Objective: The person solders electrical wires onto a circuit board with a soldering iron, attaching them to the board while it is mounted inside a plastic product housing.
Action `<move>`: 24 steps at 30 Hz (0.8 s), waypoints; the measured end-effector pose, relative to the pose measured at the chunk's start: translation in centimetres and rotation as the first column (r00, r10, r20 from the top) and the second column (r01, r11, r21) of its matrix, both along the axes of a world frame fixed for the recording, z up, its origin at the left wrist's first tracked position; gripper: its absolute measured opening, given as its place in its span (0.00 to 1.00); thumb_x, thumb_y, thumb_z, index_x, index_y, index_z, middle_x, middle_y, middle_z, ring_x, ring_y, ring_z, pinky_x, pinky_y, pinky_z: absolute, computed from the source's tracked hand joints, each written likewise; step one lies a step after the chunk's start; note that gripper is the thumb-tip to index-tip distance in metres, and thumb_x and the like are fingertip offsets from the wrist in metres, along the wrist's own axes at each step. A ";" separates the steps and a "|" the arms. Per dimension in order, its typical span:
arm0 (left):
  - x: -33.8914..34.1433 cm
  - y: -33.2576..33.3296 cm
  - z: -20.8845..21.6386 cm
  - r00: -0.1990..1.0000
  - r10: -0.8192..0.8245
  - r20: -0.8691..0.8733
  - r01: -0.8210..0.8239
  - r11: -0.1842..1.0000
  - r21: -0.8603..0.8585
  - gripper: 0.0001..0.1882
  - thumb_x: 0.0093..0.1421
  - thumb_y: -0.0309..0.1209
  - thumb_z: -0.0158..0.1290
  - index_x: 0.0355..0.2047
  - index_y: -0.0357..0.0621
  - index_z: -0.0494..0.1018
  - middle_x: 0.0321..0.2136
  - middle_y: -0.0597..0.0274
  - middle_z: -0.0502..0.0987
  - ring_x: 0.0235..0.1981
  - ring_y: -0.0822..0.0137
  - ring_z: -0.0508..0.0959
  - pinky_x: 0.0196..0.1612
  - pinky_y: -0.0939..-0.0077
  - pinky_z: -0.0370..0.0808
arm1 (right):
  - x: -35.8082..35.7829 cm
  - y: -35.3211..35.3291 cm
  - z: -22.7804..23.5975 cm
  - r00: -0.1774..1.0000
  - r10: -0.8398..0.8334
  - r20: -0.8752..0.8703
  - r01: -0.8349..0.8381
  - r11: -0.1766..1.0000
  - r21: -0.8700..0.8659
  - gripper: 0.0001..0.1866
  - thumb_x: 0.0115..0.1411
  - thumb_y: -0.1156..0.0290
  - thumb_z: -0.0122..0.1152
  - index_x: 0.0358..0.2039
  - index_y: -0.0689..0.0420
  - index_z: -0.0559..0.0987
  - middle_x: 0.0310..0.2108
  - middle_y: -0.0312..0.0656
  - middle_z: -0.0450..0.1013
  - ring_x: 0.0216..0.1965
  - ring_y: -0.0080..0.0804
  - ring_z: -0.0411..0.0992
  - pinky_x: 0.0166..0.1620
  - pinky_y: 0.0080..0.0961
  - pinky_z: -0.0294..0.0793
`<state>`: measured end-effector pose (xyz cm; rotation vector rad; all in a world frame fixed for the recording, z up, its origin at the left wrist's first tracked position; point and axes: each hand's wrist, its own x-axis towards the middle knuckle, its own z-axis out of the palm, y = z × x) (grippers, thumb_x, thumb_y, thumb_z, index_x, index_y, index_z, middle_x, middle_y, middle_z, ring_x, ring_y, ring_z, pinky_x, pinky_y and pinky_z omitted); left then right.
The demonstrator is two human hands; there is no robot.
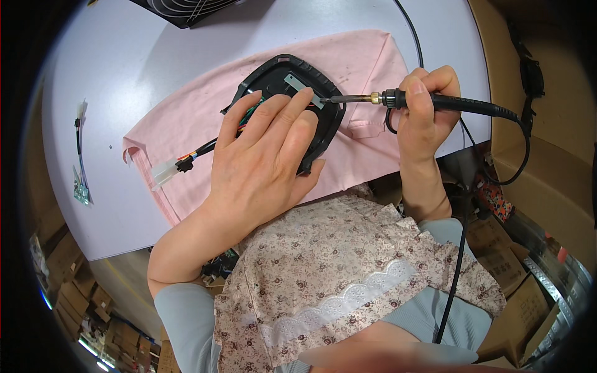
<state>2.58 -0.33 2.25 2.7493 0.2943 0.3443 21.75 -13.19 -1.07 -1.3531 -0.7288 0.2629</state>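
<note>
My right hand [430, 115] is closed round the black handle of a soldering iron [390, 98], held nearly level with its tip pointing left. The tip reaches the right end of a narrow grey-green strip [293, 81] inside a black plastic housing [329, 127]. Across that housing lies my left hand [261, 146], fingers curved over it and thumb by its near edge, holding it down. The index fingertip is at the strip, close to the iron's tip. From under the left hand a bundle of coloured wires [205, 148] runs to a white connector [165, 173]. My left palm hides part of the housing.
A folded pink cloth [367, 68] lies under the work on a white table [112, 130]. A small green circuit board [81, 189] with a lead lies at left. A black fan-like guard [186, 9] stands at the back. The iron's cable [524, 149] loops down at right, near cardboard [553, 168].
</note>
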 end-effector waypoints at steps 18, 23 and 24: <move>0.2 0.0 0.2 1.000 -0.007 -0.009 0.007 1.000 0.009 0.23 0.51 0.37 0.65 0.45 0.45 0.72 0.58 0.58 0.76 0.55 0.58 0.75 0.66 0.56 0.62 | 0.0 0.0 0.0 1.000 0.003 0.014 -0.004 1.000 0.023 0.13 0.63 0.73 0.58 0.27 0.55 0.62 0.18 0.32 0.61 0.20 0.16 0.54 0.24 0.18 0.54; 0.2 -0.1 0.2 1.000 -0.008 -0.008 0.008 1.000 0.010 0.23 0.50 0.37 0.65 0.45 0.45 0.72 0.58 0.58 0.76 0.55 0.58 0.75 0.66 0.57 0.62 | 0.0 -0.1 -0.1 1.000 0.004 0.020 -0.004 1.000 0.022 0.13 0.63 0.73 0.58 0.28 0.55 0.62 0.18 0.32 0.61 0.20 0.16 0.54 0.24 0.18 0.54; 0.2 -0.1 0.2 1.000 -0.007 -0.010 0.007 1.000 0.010 0.24 0.50 0.37 0.65 0.45 0.45 0.72 0.58 0.58 0.76 0.55 0.58 0.75 0.66 0.57 0.62 | 0.0 -0.1 -0.1 1.000 0.004 0.021 -0.005 1.000 0.025 0.13 0.63 0.73 0.58 0.28 0.55 0.62 0.18 0.32 0.61 0.20 0.16 0.54 0.24 0.18 0.54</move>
